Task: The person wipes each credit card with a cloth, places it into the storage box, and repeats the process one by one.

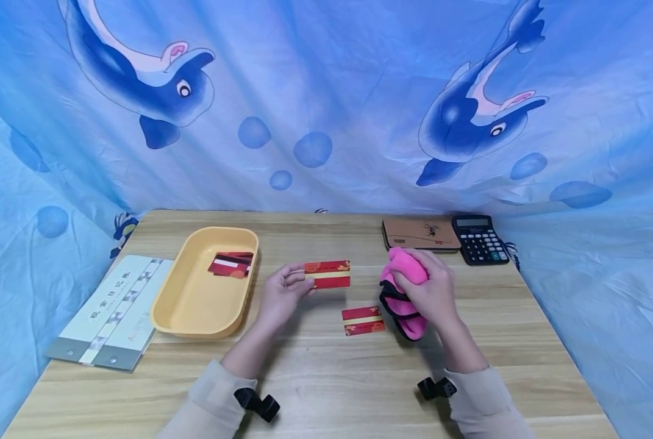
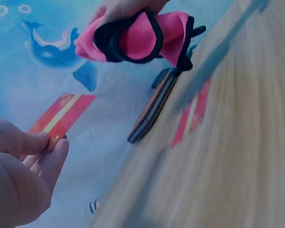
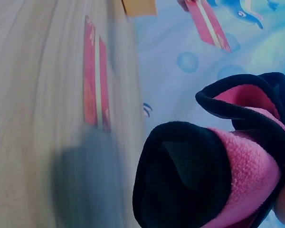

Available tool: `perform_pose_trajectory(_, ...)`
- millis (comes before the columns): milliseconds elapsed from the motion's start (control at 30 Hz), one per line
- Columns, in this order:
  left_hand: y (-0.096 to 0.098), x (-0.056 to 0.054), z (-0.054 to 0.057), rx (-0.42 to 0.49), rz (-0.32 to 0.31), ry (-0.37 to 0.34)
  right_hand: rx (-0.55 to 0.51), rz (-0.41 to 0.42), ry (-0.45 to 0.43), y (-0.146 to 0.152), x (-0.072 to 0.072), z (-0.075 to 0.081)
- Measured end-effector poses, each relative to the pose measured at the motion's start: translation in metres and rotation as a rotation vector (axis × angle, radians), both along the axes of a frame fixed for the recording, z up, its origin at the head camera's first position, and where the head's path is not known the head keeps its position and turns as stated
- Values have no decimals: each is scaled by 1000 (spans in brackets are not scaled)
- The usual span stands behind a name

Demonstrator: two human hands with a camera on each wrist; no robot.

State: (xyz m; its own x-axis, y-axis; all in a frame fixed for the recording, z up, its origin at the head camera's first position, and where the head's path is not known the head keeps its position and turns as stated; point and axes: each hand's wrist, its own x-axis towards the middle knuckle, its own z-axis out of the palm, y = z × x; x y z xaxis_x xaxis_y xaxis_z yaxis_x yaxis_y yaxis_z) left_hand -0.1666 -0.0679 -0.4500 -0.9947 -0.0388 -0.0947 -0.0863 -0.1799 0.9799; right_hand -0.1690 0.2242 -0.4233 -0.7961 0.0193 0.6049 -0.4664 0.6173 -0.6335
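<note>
Between thumb and fingers, my left hand [image 1: 284, 294] pinches a red card [image 1: 328, 274] with a pale yellow stripe by its left end, raised off the table. A bunched pink cloth [image 1: 408, 266] with black edging is gripped in my right hand [image 1: 431, 291], also above the table. Below and between the hands, a second red striped card [image 1: 363, 321] lies flat on the wood. In the right wrist view the cloth [image 3: 249, 171] is folded over, and most of the right hand is out of frame.
A yellow tray [image 1: 164, 326] at left holds several red cards [image 1: 231, 264]. Left of it lies a pale notebook or folder [image 1: 112, 308] with Chinese characters. At the back right are a brown wallet-like case [image 1: 421, 234] and a black calculator [image 1: 480, 239]. A blue dolphin curtain [image 1: 326, 91] hangs behind the table.
</note>
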Motion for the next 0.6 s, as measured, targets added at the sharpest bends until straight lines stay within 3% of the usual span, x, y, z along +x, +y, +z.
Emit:
perform_pose_trajectory(367,27,-3,21,103,-45,70,5,119,68,-38,0,6)
perform_pose_trajectory(600,37,0,24,119,-147,100,-9,9,89,-50,-3,6)
